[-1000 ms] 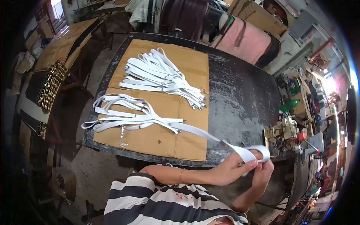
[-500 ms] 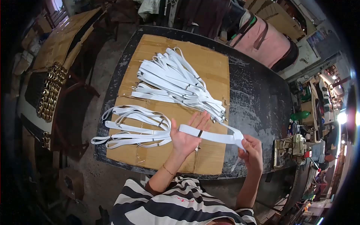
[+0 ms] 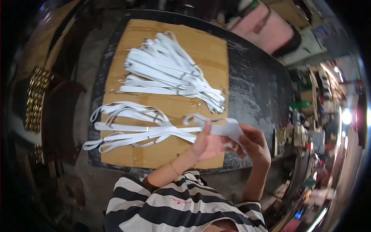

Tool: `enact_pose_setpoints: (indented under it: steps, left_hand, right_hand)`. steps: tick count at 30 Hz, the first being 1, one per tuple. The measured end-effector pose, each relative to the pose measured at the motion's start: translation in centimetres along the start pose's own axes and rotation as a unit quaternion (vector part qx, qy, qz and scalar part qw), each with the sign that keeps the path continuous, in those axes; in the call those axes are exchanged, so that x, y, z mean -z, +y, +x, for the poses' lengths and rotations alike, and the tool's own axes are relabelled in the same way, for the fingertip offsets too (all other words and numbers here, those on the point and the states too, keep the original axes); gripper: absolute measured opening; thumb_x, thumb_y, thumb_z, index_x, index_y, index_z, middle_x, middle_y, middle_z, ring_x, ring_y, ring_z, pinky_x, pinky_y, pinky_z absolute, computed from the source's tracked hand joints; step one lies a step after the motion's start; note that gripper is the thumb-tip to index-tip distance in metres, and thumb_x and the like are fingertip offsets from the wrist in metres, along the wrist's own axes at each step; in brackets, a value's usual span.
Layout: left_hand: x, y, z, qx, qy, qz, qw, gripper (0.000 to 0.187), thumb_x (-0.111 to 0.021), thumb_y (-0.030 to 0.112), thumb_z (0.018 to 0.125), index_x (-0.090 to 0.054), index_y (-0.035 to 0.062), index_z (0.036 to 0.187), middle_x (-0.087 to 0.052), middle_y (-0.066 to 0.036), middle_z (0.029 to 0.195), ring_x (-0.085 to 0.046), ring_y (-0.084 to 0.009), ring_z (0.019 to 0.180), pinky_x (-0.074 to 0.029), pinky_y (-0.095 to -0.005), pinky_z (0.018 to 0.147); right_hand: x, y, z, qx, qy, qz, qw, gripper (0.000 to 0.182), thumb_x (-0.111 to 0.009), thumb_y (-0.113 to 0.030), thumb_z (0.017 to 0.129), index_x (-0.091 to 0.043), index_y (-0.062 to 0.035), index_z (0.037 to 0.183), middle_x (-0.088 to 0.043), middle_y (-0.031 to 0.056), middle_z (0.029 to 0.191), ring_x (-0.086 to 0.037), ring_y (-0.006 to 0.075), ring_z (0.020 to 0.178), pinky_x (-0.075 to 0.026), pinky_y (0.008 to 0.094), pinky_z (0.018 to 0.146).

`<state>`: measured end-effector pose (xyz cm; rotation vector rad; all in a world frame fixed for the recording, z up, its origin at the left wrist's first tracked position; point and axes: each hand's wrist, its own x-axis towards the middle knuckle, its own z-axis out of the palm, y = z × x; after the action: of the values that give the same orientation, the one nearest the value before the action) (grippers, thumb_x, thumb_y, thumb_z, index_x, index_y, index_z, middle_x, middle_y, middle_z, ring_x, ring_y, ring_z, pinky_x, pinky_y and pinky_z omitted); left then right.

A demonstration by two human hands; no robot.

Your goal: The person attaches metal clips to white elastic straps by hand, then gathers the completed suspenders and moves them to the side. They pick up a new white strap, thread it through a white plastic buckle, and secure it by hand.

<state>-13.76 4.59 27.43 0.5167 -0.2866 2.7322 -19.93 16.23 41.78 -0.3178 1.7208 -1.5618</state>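
Observation:
Both my hands hold one white elastic strap (image 3: pixel 216 127) above the near edge of the cardboard sheet (image 3: pixel 201 50). My left hand (image 3: pixel 206 144) grips its folded part from the left, fingers curled around it. My right hand (image 3: pixel 253 144) pinches the other end at the right. On the cardboard to the left lies a small heap of white straps (image 3: pixel 131 125). A larger fan-shaped pile of white straps (image 3: pixel 170 75) lies farther back on the same sheet.
The cardboard covers the left part of a dark round table (image 3: pixel 259 85). A pink bag (image 3: pixel 276 33) stands beyond the far edge. A small metal machine (image 3: pixel 288 139) and a green bottle (image 3: pixel 301 105) are at the right. Brass buckles (image 3: pixel 34 98) hang at the left.
My left hand has turned from open and flat under the strap to closed on it. The two hands have come closer together and the strap is now folded between them.

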Motion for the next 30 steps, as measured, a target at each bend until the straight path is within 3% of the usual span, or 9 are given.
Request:
enact_pose_setpoints:
  steps: [3,5,9,13,15,20,23,25,30]
  left_hand:
    - [-0.8,2.4,1.4,0.000,0.038,-0.012,0.999,0.088,-0.038,0.068,0.083,-0.031,-0.0038,0.133,-0.037,-0.013,0.137,-0.038,-0.0266,0.125,-0.031,-0.0427,0.103]
    - [-0.6,4.0,1.6,-0.054,0.141,-0.016,0.988,0.086,-0.043,0.065,0.083,-0.031,-0.0033,0.133,-0.035,-0.013,0.137,-0.035,-0.0271,0.127,-0.031,-0.0441,0.102]
    - [-1.9,4.5,1.5,-0.083,0.155,-0.097,0.980,0.091,-0.046,0.065,0.081,-0.025,-0.0038,0.137,-0.027,-0.017,0.143,-0.024,-0.0274,0.134,-0.025,-0.0451,0.107]
    - [-0.9,3.7,0.3,-0.137,0.144,-0.073,0.977,0.085,-0.052,0.058,0.082,-0.029,-0.0056,0.133,-0.029,-0.017,0.142,-0.027,-0.0307,0.132,-0.022,-0.0462,0.109]
    - [0.4,4.2,-0.7,-0.242,0.135,-0.084,0.957,0.081,-0.052,0.055,0.083,-0.029,-0.0045,0.133,-0.031,-0.019,0.141,-0.026,-0.0343,0.133,-0.021,-0.0469,0.110]
    - [1.9,8.6,-4.4,-0.340,0.183,-0.117,0.915,0.058,-0.042,0.034,0.093,-0.029,-0.0034,0.135,-0.037,-0.018,0.138,-0.032,-0.0304,0.131,-0.026,-0.0471,0.109]
    - [2.2,12.2,-6.3,-0.374,0.249,0.054,0.892,0.046,-0.035,0.021,0.097,-0.029,-0.0048,0.134,-0.040,-0.016,0.136,-0.037,-0.0260,0.128,-0.031,-0.0443,0.108]
    - [1.4,14.3,-6.7,-0.399,0.332,0.187,0.834,0.040,-0.031,0.015,0.098,-0.032,-0.0047,0.133,-0.043,-0.016,0.134,-0.040,-0.0247,0.126,-0.035,-0.0413,0.106]
    - [0.3,19.3,-7.5,-0.422,0.338,0.205,0.816,0.038,-0.033,0.012,0.097,-0.035,-0.0055,0.131,-0.045,-0.018,0.132,-0.043,-0.0256,0.123,-0.038,-0.0383,0.104]
  right_hand:
    - [0.4,-0.5,-2.1,-0.003,0.034,-0.041,0.999,0.033,-0.055,-0.007,0.088,-0.050,0.0086,0.117,-0.064,0.0100,0.079,-0.051,0.0083,0.048,-0.042,0.0210,0.043]
    - [0.0,-0.4,-2.9,-0.026,0.054,-0.101,0.993,0.034,-0.054,-0.006,0.089,-0.049,0.0087,0.119,-0.064,0.0089,0.077,-0.048,0.0059,0.044,-0.039,0.0193,0.041]
    - [0.3,1.4,-3.4,-0.056,0.086,-0.152,0.983,0.035,-0.055,-0.003,0.087,-0.049,0.0088,0.120,-0.064,0.0084,0.075,-0.046,0.0058,0.043,-0.038,0.0195,0.040]
    - [1.1,2.1,-4.2,-0.042,0.085,-0.123,0.988,0.033,-0.055,0.001,0.085,-0.051,0.0085,0.118,-0.064,0.0078,0.075,-0.042,0.0046,0.040,-0.036,0.0194,0.037]
    - [1.4,2.0,-4.8,-0.042,0.085,-0.124,0.988,0.032,-0.056,0.001,0.084,-0.054,0.0084,0.115,-0.064,0.0077,0.073,-0.039,0.0035,0.038,-0.034,0.0189,0.036]
    - [3.3,3.0,-6.3,-0.065,0.086,-0.105,0.989,0.034,-0.058,0.000,0.080,-0.056,0.0082,0.113,-0.063,0.0068,0.070,-0.040,0.0036,0.039,-0.033,0.0194,0.036]
    - [4.0,4.2,-6.3,-0.088,0.081,-0.097,0.988,0.036,-0.063,-0.001,0.078,-0.056,0.0078,0.112,-0.063,0.0080,0.073,-0.047,0.0061,0.045,-0.039,0.0209,0.042]
    - [4.4,5.0,-6.0,-0.095,0.069,-0.111,0.987,0.036,-0.063,-0.001,0.077,-0.056,0.0072,0.112,-0.064,0.0086,0.077,-0.048,0.0067,0.047,-0.040,0.0217,0.045]
    - [5.2,6.2,-4.6,-0.145,0.110,-0.194,0.964,0.034,-0.066,0.002,0.075,-0.059,0.0031,0.108,-0.065,0.0104,0.087,-0.059,0.0114,0.073,-0.047,0.0250,0.058]
